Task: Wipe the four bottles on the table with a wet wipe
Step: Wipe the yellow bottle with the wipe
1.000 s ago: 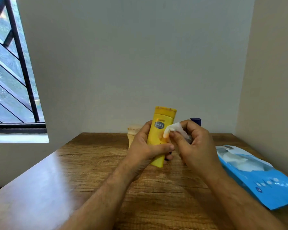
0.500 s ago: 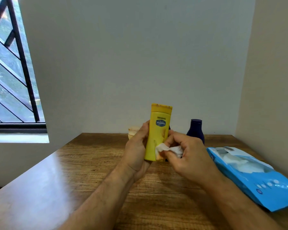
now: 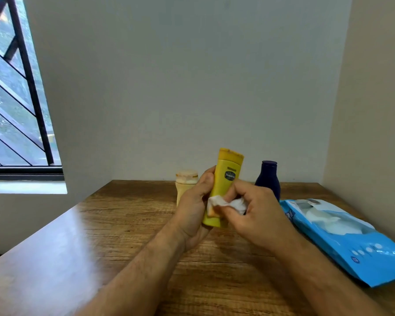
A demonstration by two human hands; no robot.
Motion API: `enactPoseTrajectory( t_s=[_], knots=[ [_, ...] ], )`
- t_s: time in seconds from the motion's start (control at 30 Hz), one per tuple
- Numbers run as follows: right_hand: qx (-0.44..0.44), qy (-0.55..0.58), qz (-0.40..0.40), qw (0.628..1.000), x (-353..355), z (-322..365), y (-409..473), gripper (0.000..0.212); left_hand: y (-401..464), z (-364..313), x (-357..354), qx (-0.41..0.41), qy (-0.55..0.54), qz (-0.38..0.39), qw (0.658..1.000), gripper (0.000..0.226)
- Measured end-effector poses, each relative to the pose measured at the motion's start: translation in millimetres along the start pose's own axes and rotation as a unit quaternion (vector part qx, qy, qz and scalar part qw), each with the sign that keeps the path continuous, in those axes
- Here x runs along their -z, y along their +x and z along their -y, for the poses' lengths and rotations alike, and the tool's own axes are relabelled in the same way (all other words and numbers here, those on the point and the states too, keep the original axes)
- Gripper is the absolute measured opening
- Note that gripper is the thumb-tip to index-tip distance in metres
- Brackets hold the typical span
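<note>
Yellow bottle [image 3: 224,188] gripped in left hand [image 3: 193,208], held above counter [image 3: 123,224], cap tilted right. Wipe [image 3: 228,204] pinched in right hand [image 3: 255,215], pressed against bottle's lower front. Cream bottle [image 3: 185,183] and blue bottle [image 3: 268,179] stood behind; wipe pack [image 3: 351,245] laid at right.

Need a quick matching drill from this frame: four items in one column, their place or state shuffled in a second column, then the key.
Items
1. yellow bottle
2. wet wipe
3. dark blue bottle
4. blue wipes pack

States
A. lying flat at the table's right edge, flap open
B. standing on the table behind the right hand
C. held off the table, tilted, in the left hand's grip
D. bunched in the right hand's fingers, pressed to a bottle's lower part

Pairs: 1-C, 2-D, 3-B, 4-A

The left hand holds the bottle; the right hand works the wipe.
</note>
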State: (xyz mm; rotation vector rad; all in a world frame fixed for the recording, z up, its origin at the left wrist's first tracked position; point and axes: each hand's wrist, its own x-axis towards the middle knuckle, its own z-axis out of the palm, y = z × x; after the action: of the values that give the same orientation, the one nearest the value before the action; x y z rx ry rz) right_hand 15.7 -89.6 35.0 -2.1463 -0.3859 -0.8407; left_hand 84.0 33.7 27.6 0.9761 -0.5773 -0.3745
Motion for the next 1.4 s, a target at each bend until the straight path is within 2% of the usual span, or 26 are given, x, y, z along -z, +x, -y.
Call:
enactPoseTrajectory(
  t_s=[0.07, 0.1, 0.27, 0.33, 0.37, 0.43, 0.5, 0.53, 0.6, 0.67, 0.8, 0.87, 0.93, 1.0, 1.07, 1.13, 1.23, 1.3, 1.4],
  knots=[
    [0.014, -0.021, 0.031, 0.999, -2.5, -1.8, -0.8, 0.018, 0.9, -0.2, 1.6, 0.01, -0.017, -0.016, 1.0, 0.045],
    [0.016, -0.024, 0.021, 0.999, -2.3, -1.5, -0.4, 0.017, 0.5, 0.3, 1.8, 0.018, -0.02, -0.022, 0.999, 0.047],
    [-0.01, -0.003, -0.178, 0.984, 7.4, 4.5, 6.2, 0.023, -3.5, 6.3, -4.0, 0.04, 0.031, -0.031, 0.998, 0.053],
    [-0.021, 0.003, -0.201, 0.979, 10.6, 6.0, 6.5, 0.025, -2.7, 10.6, -5.4, 0.05, 0.033, -0.035, 0.998, 0.052],
    [-0.031, 0.023, -0.181, 0.983, 10.7, 5.3, 6.1, 0.024, -2.7, 11.4, -5.9, 0.052, 0.029, -0.038, 0.997, 0.051],
    [-0.049, 0.06, -0.079, 0.994, 8.1, 4.6, 3.7, 0.023, -2.9, 10.0, -6.0, 0.049, 0.01, -0.053, 0.997, 0.05],
    [-0.034, 0.035, 0.022, 0.999, 2.6, 4.5, 1.1, 0.023, -2.2, 5.2, -3.5, 0.039, -0.036, -0.063, 0.997, 0.054],
    [-0.02, 0.021, 0.051, 0.998, -0.3, 3.9, -0.2, 0.023, -1.5, 3.0, -2.0, 0.029, -0.051, -0.069, 0.996, 0.056],
    [0.0, 0.008, 0.055, 0.998, -3.3, 4.6, -1.5, 0.019, -1.2, -0.3, -0.8, 0.014, -0.049, -0.073, 0.996, 0.056],
    [-0.003, 0.018, 0.009, 1.0, -2.6, 8.6, -1.2, 0.018, -2.0, 0.2, -1.2, 0.016, -0.009, -0.067, 0.998, 0.053],
    [-0.016, 0.038, -0.173, 0.984, 4.4, 8.3, 5.5, 0.022, -4.2, 5.9, -4.3, 0.029, 0.049, -0.05, 0.997, 0.047],
    [-0.019, 0.014, -0.205, 0.978, 7.5, 5.8, 7.3, 0.023, -5.0, 6.9, -6.0, 0.032, 0.046, -0.042, 0.998, 0.037],
    [-0.033, 0.063, -0.162, 0.984, 8.5, 5.4, 5.9, 0.023, -5.5, 5.5, -6.8, 0.023, 0.042, -0.041, 0.998, 0.037],
    [-0.044, 0.094, -0.055, 0.993, 6.2, 7.1, 2.7, 0.022, -5.4, 3.2, -5.4, 0.014, 0.031, -0.05, 0.998, 0.051],
    [-0.027, 0.043, 0.027, 0.998, 2.8, 5.0, 0.1, 0.022, -5.5, -0.1, -4.0, 0.008, 0.014, -0.062, 0.998, 0.065],
    [-0.004, 0.012, 0.051, 0.999, 0.8, 3.5, -1.3, 0.023, -3.9, -1.1, -1.9, -0.008, 0.008, -0.067, 0.998, 0.068],
    [0.005, 0.043, -0.012, 0.999, 3.8, 9.5, -0.6, 0.022, -2.7, -1.1, 0.4, -0.018, 0.032, -0.045, 0.998, 0.06],
    [0.005, 0.065, -0.098, 0.993, 7.1, 12.0, 1.5, 0.022, -3.2, -1.0, 1.5, -0.019, 0.068, -0.012, 0.997, 0.049],
    [0.016, 0.024, -0.215, 0.976, 10.9, 6.7, 6.4, 0.023, -6.2, -2.4, -0.8, -0.015, 0.08, 0.026, 0.996, 0.044]
  ],
)
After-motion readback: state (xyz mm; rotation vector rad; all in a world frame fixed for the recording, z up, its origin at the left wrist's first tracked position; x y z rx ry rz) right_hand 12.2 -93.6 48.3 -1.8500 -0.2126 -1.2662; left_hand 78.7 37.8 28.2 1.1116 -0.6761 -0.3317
